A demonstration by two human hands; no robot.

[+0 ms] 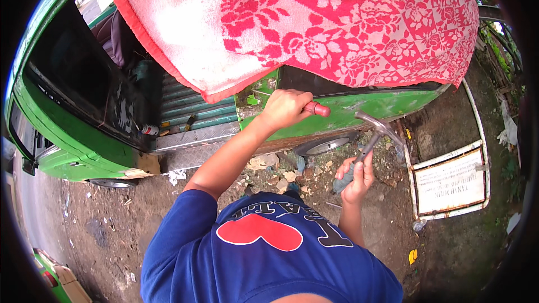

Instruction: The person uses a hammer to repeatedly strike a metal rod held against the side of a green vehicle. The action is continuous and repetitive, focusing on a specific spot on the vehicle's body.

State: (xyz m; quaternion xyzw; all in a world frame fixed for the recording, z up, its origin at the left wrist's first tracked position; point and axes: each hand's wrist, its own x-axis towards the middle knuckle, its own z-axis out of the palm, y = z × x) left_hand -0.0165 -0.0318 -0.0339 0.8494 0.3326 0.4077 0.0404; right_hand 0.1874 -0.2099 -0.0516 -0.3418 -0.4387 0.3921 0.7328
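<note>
My left hand (286,109) is closed around a screwdriver with a red handle (319,109). Its thin shaft points left toward the worn edge of the green body panel (337,109) of a van; whether the tip touches is hard to see. In my right hand (357,179) is a claw hammer (375,134), gripped by its grey-green handle, its metal head raised just right of the screwdriver's butt and apart from it. A red and white flowered towel (337,28) drapes over the van above both hands.
The van's side doorway shows a ribbed green floor (196,104) and a metal sill (196,154). Small tools and a bottle (149,129) lie inside. Rubble (289,177) covers the ground by a wheel (327,145). A white framed sign (449,182) stands at right.
</note>
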